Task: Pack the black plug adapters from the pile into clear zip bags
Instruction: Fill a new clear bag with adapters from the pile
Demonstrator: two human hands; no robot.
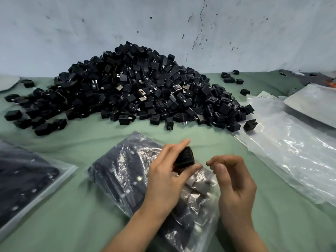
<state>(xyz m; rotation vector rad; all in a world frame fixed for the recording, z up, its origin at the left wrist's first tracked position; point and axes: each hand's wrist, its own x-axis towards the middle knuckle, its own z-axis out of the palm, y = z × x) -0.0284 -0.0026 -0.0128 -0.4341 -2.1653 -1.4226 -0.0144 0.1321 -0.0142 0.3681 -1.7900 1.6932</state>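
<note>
A big pile of black plug adapters [134, 88] lies against the wall on the green cloth. Before me rests a clear zip bag [120, 175] filled with rows of adapters. My left hand [163, 177] hovers over this bag and grips one black adapter [184, 158] between thumb and fingers. Just right of it my right hand [234, 180] hangs with fingers loosely curled, holding nothing, its fingertips a short gap from the adapter.
Another filled bag [27, 179] lies at the left edge. Empty clear bags [291, 142] are spread at the right, with a grey flat stack [314, 104] behind them. Loose adapters [230, 79] are scattered around the pile. The cracked wall [181, 24] closes the back.
</note>
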